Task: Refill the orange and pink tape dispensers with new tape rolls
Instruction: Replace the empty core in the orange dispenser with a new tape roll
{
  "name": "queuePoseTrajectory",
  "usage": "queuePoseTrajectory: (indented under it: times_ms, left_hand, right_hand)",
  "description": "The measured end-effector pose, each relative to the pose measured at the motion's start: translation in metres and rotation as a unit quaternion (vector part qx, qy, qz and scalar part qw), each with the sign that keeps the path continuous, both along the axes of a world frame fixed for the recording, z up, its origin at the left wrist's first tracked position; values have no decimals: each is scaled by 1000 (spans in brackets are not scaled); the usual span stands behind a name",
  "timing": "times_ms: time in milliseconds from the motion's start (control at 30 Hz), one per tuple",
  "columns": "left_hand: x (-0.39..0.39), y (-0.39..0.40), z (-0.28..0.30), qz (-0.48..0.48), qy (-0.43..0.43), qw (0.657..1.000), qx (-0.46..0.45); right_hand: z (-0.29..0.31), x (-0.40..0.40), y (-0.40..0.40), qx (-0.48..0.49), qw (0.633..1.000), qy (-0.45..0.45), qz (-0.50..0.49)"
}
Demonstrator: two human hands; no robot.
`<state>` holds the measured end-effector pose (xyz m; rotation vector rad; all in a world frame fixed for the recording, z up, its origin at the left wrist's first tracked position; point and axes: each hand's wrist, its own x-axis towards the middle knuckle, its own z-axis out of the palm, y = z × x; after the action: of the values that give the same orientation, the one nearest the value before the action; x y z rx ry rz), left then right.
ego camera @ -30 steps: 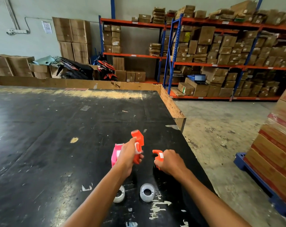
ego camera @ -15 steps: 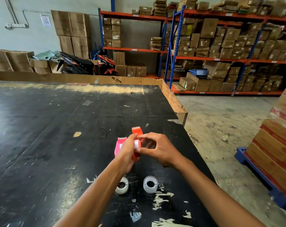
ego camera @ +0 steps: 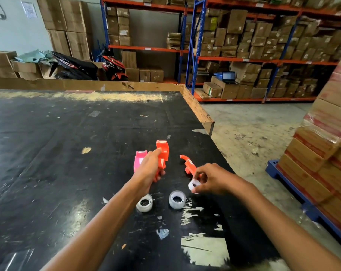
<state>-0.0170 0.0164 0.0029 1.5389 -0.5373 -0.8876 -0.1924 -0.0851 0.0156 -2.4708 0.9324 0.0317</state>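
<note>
My left hand [ego camera: 149, 169] grips the orange tape dispenser [ego camera: 162, 151], holding it upright above the black table [ego camera: 58, 153]. The pink tape dispenser [ego camera: 139, 159] lies just left of it, partly hidden behind that hand. A loose orange dispenser part [ego camera: 188, 163] rests on the table to the right. My right hand [ego camera: 210, 178] pinches a small white ring, the empty tape core [ego camera: 194, 185], just off the table beside that part. Two clear tape rolls lie flat nearer me: one on the left [ego camera: 144, 202], one on the right [ego camera: 177, 199].
The table's right edge [ego camera: 197, 108] drops to a concrete floor. Stacked cartons on a blue pallet [ego camera: 322, 153] stand at the right. Shelves of boxes [ego camera: 253, 45] fill the background. Scraps of paint and tape mark the table surface.
My right hand has pulled away from the orange dispenser to the right, now holding the white core. The orange part lies on the table. The left hand keeps its grip.
</note>
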Motion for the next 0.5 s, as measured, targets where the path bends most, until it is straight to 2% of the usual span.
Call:
queuePoseTrajectory:
  times_ms: [100,267,400,500]
  left_hand:
    - [-9,5,-4,3,5,1000,-3]
    - [-16,19,-9,-6,24,1000,7]
    - [-16,30,-7,3,60,998,-16]
    - [-18,37,0,23,97,994,-36]
  right_hand:
    - [-13,-8,10,-12,996,91,-18]
    - [-17,-11,21,-37,993,110,-27]
    - [-9,0,35,-83,996,41,4]
    - [-12,15,49,-102,993,26,56]
